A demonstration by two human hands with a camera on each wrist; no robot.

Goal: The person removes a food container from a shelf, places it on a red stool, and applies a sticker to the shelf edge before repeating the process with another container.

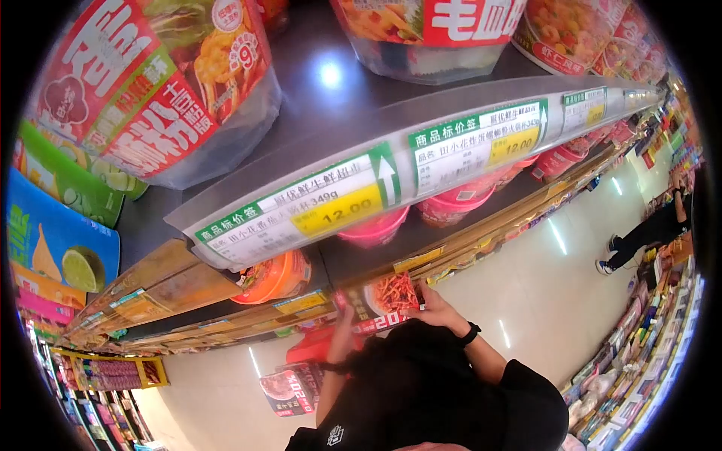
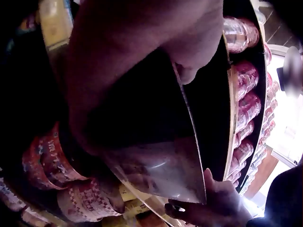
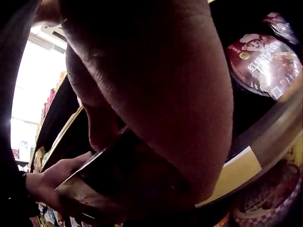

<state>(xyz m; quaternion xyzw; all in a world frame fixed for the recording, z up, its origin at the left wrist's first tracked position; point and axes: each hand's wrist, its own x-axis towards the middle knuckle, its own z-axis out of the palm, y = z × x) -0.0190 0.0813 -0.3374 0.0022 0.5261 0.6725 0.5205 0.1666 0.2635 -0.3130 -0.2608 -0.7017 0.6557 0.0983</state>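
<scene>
Pale, glossy supermarket flooring (image 1: pixel 534 301) is running beside a dark shelf (image 1: pixel 312 116), whose front edge is carrying price labels (image 1: pixel 481 143). By the lower shelf's (image 1: pixel 342 261) front edge, the left hand (image 1: pixel 344 310) and right hand (image 1: pixel 441 313) are gripping a printed food package (image 1: pixel 391 295) at opposite sides.

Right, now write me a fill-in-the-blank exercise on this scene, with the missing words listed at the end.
1. The printed item is held between the left hand and the ____ hand.
2. The two largest price tags both show the price ____.
3. The patch behind each of those prices is coloured ____.
4. The sleeve beyond the bare forearm is coloured ____.

Missing words: right; 12.00; yellow; black.
</scene>
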